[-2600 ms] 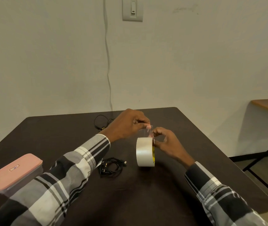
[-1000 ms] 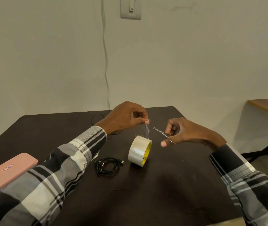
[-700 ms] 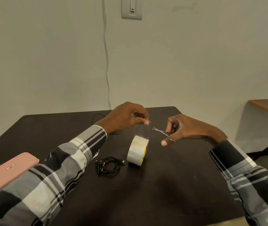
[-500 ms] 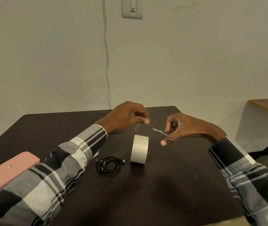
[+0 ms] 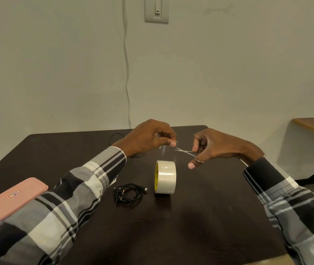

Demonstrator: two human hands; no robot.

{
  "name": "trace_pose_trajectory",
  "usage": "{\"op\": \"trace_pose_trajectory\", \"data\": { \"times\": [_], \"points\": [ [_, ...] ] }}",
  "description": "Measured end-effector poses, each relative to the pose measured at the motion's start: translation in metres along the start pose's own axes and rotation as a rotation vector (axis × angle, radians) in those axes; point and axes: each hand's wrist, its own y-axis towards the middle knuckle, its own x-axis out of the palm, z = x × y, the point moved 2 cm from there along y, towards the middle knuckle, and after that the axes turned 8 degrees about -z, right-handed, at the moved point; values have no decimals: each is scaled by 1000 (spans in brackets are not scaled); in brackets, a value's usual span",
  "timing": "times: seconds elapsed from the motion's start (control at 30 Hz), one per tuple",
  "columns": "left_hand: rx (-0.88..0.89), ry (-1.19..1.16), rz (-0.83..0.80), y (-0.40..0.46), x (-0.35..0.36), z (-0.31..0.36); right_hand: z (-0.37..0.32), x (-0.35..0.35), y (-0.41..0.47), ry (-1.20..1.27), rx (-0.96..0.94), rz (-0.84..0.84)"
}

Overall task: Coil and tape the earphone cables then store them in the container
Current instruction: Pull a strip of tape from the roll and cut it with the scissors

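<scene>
Head view: left hand (image 5: 148, 139) pinching clear tape strip (image 5: 163, 150) above the tape roll (image 5: 165, 176), standing on edge mid-surface (image 5: 200, 217). Right hand (image 5: 215, 147) gripping small scissors (image 5: 185, 151), blades parted just beside the strip. Coiled earphone cable (image 5: 128, 194) lying just left of the roll; another cable (image 5: 117, 137) near the far edge. Pink container (image 5: 13, 198) sitting closed at the left edge.

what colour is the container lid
Pink, on the container lid, seen in the head view.

No legible text anywhere.
</scene>
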Motion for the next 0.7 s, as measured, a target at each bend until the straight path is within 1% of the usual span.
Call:
{"op": "trace_pose_trajectory", "data": {
  "times": [0.7],
  "points": [
    [17, -26, 3, -1, 0, 3, 0, -3, 6, 31, -68, -49]
  ]
}}
